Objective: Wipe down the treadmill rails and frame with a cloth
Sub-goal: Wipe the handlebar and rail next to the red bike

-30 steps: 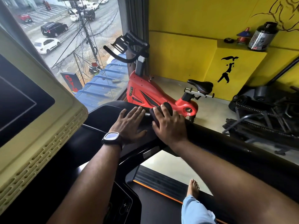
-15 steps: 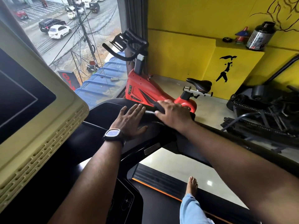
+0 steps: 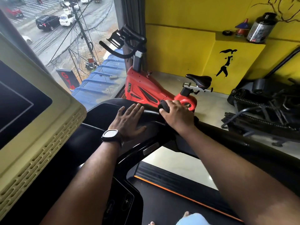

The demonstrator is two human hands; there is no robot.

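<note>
Now my left hand (image 3: 128, 120) lies flat on the black frame (image 3: 100, 116). Its fingers are straight and a little spread. It holds nothing. A watch (image 3: 111, 134) sits on that wrist.

My right hand (image 3: 177, 115) is just beside it, to the right. Its fingers are bent over a black cloth (image 3: 164, 106) and press it on the rail (image 3: 243, 142). A bit of the cloth sticks out past my fingers. The rest is hidden under my hand. The rail is black and round. It runs from the frame back along my right arm.

On my left is a big dark screen (image 3: 16, 103) with a pale yellow edge full of little slots. Down below I see the black belt (image 3: 170, 208) with an orange line along its side. My leg (image 3: 193, 219) in light blue stands on it, and some toes peek out.

Past the rail stands a red bike (image 3: 142, 90) with a black seat and black handles. Behind it is a yellow wall. A shelf (image 3: 240, 40) on the wall holds a bottle (image 3: 260, 28) and some small things that I cannot make out. A black machine (image 3: 267, 109) lies on the floor to the right. Through the window (image 3: 56, 51) I see a road with cars (image 3: 47, 22) and lots of wires.
</note>
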